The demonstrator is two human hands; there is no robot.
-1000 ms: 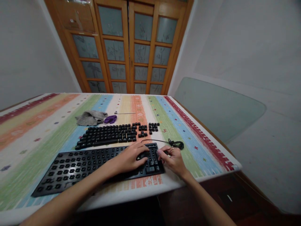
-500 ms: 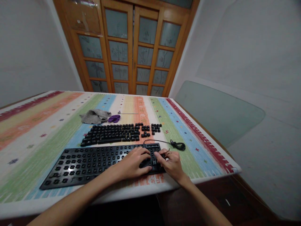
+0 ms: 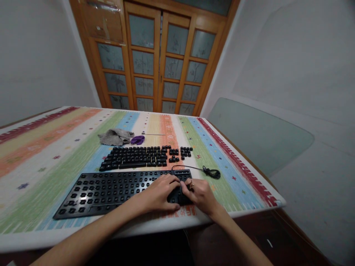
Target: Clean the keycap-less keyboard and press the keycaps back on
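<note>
A black keyboard [image 3: 111, 188] with most of its keycaps off lies near the table's front edge, showing rows of bare switches. My left hand [image 3: 161, 192] rests over its right part, fingers bent on top and thumb stretched apart near the front edge. Beside it, my right hand [image 3: 202, 194] is closed in a pinch over the number-pad end, thumb against bent fingers. A small gold-coloured bit shows at those fingers; whatever they pinch is hidden. Just behind the keyboard, loose black keycaps [image 3: 135, 157] lie in keyboard order.
A grey cloth [image 3: 115, 136] and a purple bundle [image 3: 138, 140] lie behind the keycaps, near a thin rod [image 3: 154, 134]. The coiled cable [image 3: 212, 173] sits to the right. A striped tablecloth [image 3: 36, 177] covers the table.
My right hand has shifted slightly left, its thumb now close to my left fingertips. My left hand stays on the keyboard. The view has shifted a little.
</note>
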